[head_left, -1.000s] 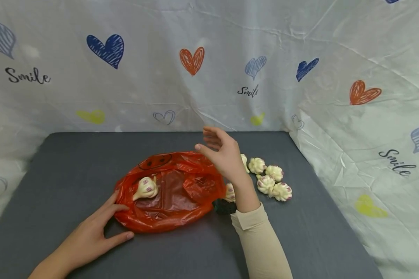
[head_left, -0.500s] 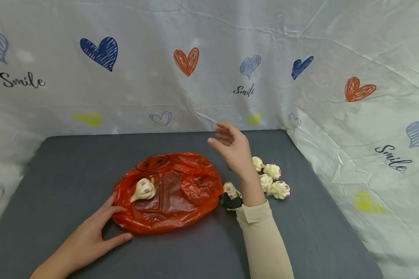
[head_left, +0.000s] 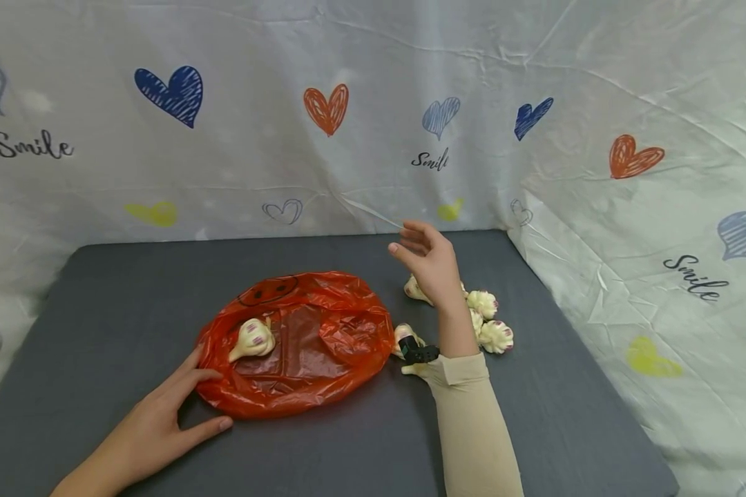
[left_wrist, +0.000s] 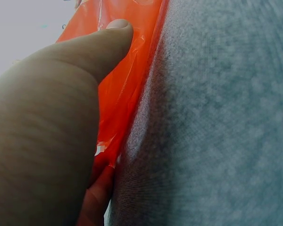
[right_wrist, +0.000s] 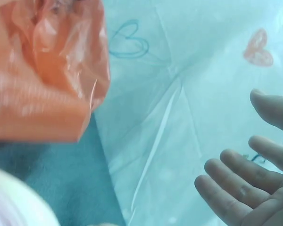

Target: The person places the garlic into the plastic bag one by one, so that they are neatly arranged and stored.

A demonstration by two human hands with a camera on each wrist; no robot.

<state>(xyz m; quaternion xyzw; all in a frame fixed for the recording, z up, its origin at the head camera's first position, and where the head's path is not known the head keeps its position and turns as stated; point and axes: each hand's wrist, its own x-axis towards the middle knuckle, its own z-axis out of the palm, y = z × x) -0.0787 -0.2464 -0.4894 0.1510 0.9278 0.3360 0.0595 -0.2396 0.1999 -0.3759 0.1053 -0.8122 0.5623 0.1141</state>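
1. Both hands are well apart from each other: the left hand (head_left: 152, 421) is at the left end of a red plastic bag (head_left: 292, 402), and the right hand (head_left: 434, 266) hangs in the air to the right of the bag, toward the far side.
2. On the left hand the thumb stands away from the other fingers, which reach to the bag's left end and touch it. The left wrist view shows fingers low against the red plastic; I cannot tell how firmly they press.
3. On the right hand the fingers are loosely bent, the thumb is apart from them, and nothing is held.
4. The bag lies on the dark grey table (head_left: 323, 459), its mouth spread wide; dark lines mark a face (head_left: 267, 290) on its far left part.
5. Inside the bag, toward the left, lies one garlic bulb (head_left: 253, 339), stem toward the near left.
6. More bulbs (head_left: 496, 337) lie bunched to the right of the right forearm, partly hidden by it. One bulb (head_left: 414, 290) lies just left of the right hand, and another (head_left: 403, 337) sits beside the bag's right end.
7. A black device (head_left: 419, 351) sits at the right wrist, next to a beige sleeve (head_left: 472, 421).
8. Beyond the table's far edge hangs a white sheet (head_left: 373, 41) printed with hearts.
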